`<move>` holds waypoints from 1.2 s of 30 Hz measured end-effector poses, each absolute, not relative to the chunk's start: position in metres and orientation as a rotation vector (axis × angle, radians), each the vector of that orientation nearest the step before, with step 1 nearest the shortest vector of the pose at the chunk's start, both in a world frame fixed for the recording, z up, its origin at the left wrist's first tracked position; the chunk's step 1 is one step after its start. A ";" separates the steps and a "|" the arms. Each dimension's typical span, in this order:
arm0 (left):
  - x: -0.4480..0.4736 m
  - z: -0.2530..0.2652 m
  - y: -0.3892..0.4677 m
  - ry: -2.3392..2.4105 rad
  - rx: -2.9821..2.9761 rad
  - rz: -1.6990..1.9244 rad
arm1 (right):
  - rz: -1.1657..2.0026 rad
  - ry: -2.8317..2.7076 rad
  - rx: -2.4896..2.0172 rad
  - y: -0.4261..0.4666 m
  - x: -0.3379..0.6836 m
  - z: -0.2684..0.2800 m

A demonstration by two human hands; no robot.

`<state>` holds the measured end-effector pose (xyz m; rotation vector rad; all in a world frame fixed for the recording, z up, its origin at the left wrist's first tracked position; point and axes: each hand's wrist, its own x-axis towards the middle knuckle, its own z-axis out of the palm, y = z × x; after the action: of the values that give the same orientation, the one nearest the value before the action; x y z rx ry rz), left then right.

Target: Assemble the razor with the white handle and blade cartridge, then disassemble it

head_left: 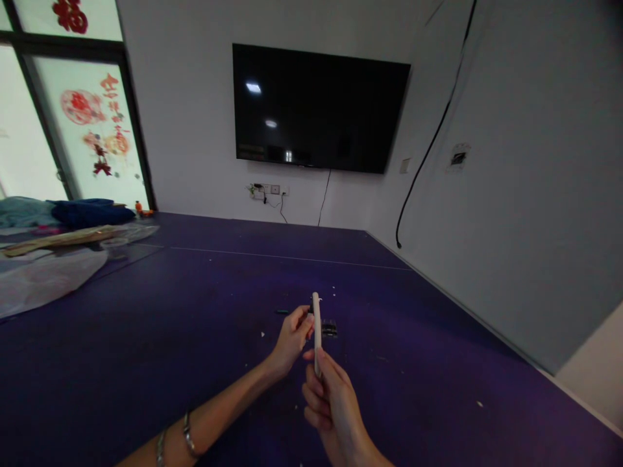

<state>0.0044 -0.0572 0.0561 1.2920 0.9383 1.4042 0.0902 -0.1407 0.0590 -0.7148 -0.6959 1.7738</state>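
My right hand (332, 402) is closed round the lower end of a slim, slightly curved white stick-like thing (317, 324), which points up and away from me. I cannot make out its exact kind. Close against its left side, my left hand (294, 334) pinches a small dark piece (311, 305), partly hidden by the fingers and the white thing. Whether that piece touches the stick I cannot tell. Just to the right lies a small dark item with clear edges (329, 329) on the purple surface. A short dark green, pen-like object (281, 312) lies left of the fingertips.
The wide purple surface (146, 363) carries scattered white scraps. Clear plastic sheeting (53, 279), cardboard strips (63, 240) and folded dark blue cloth (90, 213) lie at the left. A black cable (433, 139) hangs down the right wall, and a television (318, 110) is mounted ahead.
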 end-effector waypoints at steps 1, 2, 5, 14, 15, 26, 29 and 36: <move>0.004 0.055 -0.057 0.928 1.296 1.402 | 1.765 -0.700 -0.710 -0.140 0.090 0.059; 0.005 0.055 -0.057 0.921 1.296 1.400 | 1.759 -0.699 -0.711 -0.140 0.090 0.059; 0.004 0.054 -0.056 0.932 1.280 1.389 | 1.767 -0.690 -0.727 -0.140 0.089 0.058; 0.002 0.051 -0.053 0.870 1.309 1.416 | 1.702 -0.705 -0.712 -0.135 0.095 0.058; 0.002 0.051 -0.053 0.874 1.314 1.418 | 1.709 -0.702 -0.717 -0.135 0.095 0.057; 0.002 0.045 -0.051 0.884 1.325 1.394 | 1.719 -0.689 -0.706 -0.138 0.091 0.051; 0.001 0.047 -0.051 0.928 1.313 1.400 | 1.768 -0.674 -0.724 -0.140 0.087 0.044; -0.001 0.048 -0.050 0.874 1.381 1.395 | 1.675 -0.721 -0.687 -0.139 0.094 0.057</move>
<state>-0.0014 -0.0500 0.0479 1.3808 0.8745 1.3948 0.0937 -0.1388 0.0570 -0.6868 -0.7206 1.6747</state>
